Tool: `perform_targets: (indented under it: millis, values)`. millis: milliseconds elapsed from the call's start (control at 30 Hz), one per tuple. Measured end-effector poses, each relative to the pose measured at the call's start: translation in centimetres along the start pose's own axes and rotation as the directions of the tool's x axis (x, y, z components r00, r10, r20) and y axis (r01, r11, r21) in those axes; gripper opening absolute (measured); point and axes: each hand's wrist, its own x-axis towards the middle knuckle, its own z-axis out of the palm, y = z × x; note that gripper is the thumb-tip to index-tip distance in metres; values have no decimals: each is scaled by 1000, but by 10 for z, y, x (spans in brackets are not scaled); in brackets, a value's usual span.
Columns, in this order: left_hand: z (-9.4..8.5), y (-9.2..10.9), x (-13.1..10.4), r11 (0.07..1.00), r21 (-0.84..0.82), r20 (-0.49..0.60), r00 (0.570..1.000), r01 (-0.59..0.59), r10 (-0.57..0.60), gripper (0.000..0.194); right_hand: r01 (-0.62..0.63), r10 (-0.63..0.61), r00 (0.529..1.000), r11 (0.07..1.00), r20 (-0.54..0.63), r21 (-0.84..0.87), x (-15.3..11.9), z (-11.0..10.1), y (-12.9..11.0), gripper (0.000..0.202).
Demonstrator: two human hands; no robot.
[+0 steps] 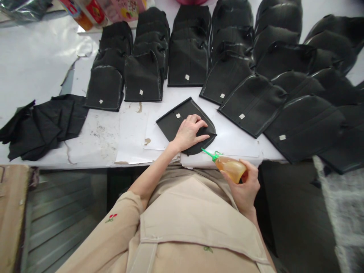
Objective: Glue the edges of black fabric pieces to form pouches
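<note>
A black fabric piece (170, 125) with a small white tag lies tilted on white paper at the table's front edge. My left hand (190, 132) rests on its right part, thumb and fingers apart, pressing it flat. In my right hand (247, 185) is a soft bottle (231, 168) of amber liquid with a green nozzle, my fingers wrapped round it. The nozzle points left, its tip close to the lower right edge of the black piece. Whether the tip touches the fabric I cannot tell.
Overlapping rows of similar black pieces (187, 57) stretch across the back and right of the table (93, 148). Folded black cloths (45, 127) lie at the left. Packages (96, 11) stand at the back left. A cardboard box (13, 212) is at the lower left.
</note>
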Motion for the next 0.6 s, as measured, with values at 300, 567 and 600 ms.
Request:
perform_targets:
  millis: [300,567,600]
  values:
    - [-13,-22,-63,993,-107,64,996,-54,61,40,29,-28,999,999,17,-23,1,-1,-1,67]
    - [6,-29,-60,991,-127,-31,999,-32,29,32,68,-64,995,996,82,-49,-7,6,0,67]
    - [6,-29,-60,991,-129,-25,999,-28,25,32,74,-70,994,996,90,-47,-8,8,0,67]
